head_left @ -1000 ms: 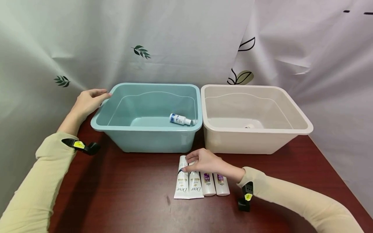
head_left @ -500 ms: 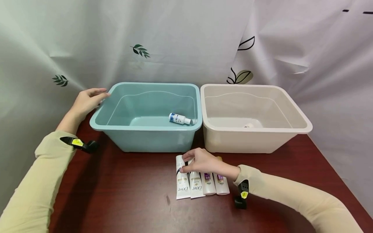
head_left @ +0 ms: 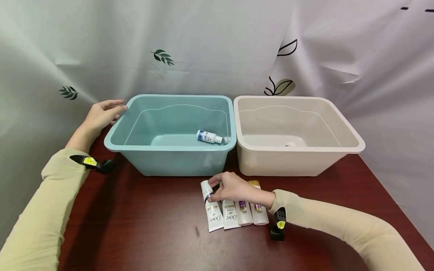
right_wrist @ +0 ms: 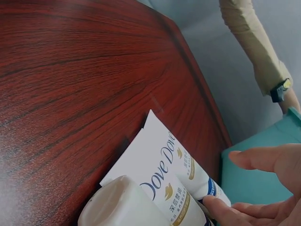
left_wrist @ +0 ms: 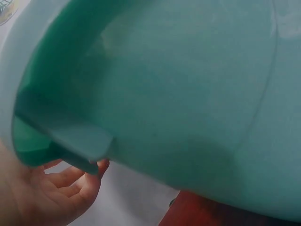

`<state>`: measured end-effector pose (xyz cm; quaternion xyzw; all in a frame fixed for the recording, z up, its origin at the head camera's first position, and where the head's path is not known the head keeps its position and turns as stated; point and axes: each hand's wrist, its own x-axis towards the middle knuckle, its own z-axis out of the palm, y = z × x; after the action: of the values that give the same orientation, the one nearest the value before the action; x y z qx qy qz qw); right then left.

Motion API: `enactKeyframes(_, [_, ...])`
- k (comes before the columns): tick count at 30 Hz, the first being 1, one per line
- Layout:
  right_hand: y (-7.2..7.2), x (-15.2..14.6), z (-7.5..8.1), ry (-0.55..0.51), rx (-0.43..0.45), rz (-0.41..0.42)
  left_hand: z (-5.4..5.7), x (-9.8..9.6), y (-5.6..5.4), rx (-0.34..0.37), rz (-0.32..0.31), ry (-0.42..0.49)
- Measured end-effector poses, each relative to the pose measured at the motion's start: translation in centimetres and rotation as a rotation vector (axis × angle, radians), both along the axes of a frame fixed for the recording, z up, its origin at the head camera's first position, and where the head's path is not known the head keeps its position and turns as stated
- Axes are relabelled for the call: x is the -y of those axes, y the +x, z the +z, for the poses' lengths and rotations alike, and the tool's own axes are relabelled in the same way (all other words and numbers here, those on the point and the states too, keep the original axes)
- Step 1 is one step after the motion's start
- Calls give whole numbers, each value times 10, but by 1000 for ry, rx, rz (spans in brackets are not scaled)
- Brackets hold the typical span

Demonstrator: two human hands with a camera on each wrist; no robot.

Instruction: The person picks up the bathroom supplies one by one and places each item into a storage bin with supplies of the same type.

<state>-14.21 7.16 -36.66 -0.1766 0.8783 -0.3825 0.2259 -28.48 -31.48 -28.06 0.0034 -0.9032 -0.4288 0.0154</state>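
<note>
My left hand [head_left: 98, 114] grips the left rim of a blue-green plastic tub [head_left: 176, 148]. Seen from the left wrist, several fingers [left_wrist: 70, 188] curl below the tub's end lip. In front of the tubs, my right hand [head_left: 232, 187] reaches over a row of toiletries. Its lower fingertips touch the leftmost white Dove tube [head_left: 214, 215] near the blue band, while another digit stands apart. A second Dove tube [head_left: 231, 216] lies alongside, its upper part hidden by the hand. To the right are two white bottles with purple labels [head_left: 243, 214], [head_left: 259, 214], partly covered by hand and wrist.
A beige tub [head_left: 298, 149] stands right of the blue-green one, their rims nearly touching. One white-and-blue bottle [head_left: 209, 137] lies in the blue-green tub. Part of a white item [head_left: 289, 144] shows in the beige tub. A patterned curtain [head_left: 217, 49] hangs behind the dark red table [head_left: 152, 222].
The right hand has shifted slightly left. Under it, the leftmost Dove tube has turned, its cap end swinging left and a gap opening to the second tube. The left hand has stayed at the rim.
</note>
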Motion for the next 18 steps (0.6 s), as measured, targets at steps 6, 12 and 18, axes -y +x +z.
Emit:
enactKeyframes(6, [-2, 4, -2, 14, -9, 13, -1, -3, -5, -34, -2, -37])
enactKeyframes(12, [-3, 6, -5, 37, -49, 6, -1, -8, -9, -15, 26, -26])
enactKeyframes(18, [-2, 9, -7, 72, -74, 6, -1, -8, -10, 54, 37, 0])
